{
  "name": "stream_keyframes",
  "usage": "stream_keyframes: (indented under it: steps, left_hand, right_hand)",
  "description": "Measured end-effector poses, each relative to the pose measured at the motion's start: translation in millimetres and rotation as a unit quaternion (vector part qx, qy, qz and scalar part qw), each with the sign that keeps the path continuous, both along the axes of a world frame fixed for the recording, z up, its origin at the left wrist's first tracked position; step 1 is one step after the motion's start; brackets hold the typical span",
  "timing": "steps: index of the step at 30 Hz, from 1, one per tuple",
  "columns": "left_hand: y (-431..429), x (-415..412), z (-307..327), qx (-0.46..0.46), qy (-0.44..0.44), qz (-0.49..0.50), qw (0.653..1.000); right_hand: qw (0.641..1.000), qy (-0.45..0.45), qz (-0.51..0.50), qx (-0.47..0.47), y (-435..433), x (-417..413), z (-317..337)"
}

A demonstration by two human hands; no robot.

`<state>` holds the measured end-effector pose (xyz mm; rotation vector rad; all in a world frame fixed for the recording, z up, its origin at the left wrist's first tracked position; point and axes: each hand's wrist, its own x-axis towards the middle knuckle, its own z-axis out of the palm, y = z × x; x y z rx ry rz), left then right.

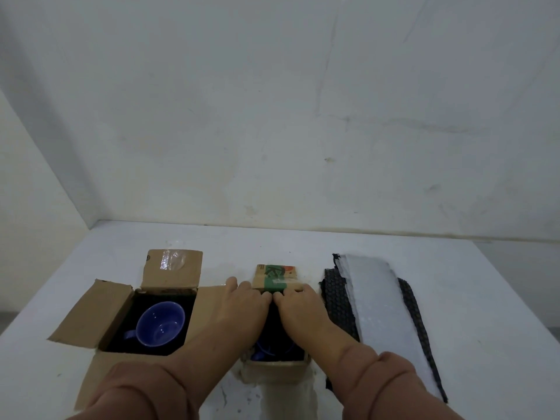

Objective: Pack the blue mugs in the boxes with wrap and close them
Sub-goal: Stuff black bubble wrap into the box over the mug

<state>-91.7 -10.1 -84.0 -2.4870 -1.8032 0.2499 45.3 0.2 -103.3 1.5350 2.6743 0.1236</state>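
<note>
Two open cardboard boxes stand on the white table. The left box [91, 316] has its flaps spread out and holds a blue mug [160, 324] lying on dark lining, mouth facing up. The middle box [275, 366] holds a second blue mug [262, 353], mostly hidden by my arms. Its far flap [277, 278], with green print and tape, stands up. My left hand [242, 304] and right hand [295, 304] lie side by side over this box, with their fingertips at the base of that flap. Whether the fingers grip the flap or dark wrap I cannot tell.
To the right of the middle box lies a sheet of white bubble wrap [381, 310] on top of dark patterned wrap [336, 301]. A white wall rises behind the table and another on the left. The table's right edge runs close to the wrap.
</note>
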Motion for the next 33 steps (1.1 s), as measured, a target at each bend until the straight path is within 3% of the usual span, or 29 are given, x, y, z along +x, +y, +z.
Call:
stream_keyframes:
  steps: [9, 17, 22, 26, 28, 30, 33]
  left_hand:
    - [9, 8, -7, 0.005, 0.022, 0.013, 1.000]
    - [9, -5, -15, 0.003, -0.028, -0.002, 1.000]
    - [12, -8, -15, 0.007, -0.047, -0.006, 0.999]
    - [11, -12, -15, 0.009, -0.047, -0.023, 0.999]
    - [10, -13, -15, 0.007, -0.047, -0.024, 0.999]
    - [7, -10, -15, 0.014, -0.059, -0.009, 0.998]
    - [1, 12, -11, 0.020, -0.137, -0.007, 0.990]
  right_hand:
    - [0.999, 0.031, -0.025, -0.030, 7, 0, -10]
    - [0.996, 0.081, -0.028, -0.040, 1, 14, -18]
    - [0.999, 0.014, -0.038, -0.027, -2, 8, -11]
    - [0.999, 0.014, -0.030, -0.038, -4, 12, -7]
    - [0.997, 0.071, -0.018, -0.037, -8, 20, -4]
    - [0.981, 0.194, -0.022, 0.022, -15, 35, -3]
    - [0.916, 0.366, -0.161, 0.032, -27, 73, -2]
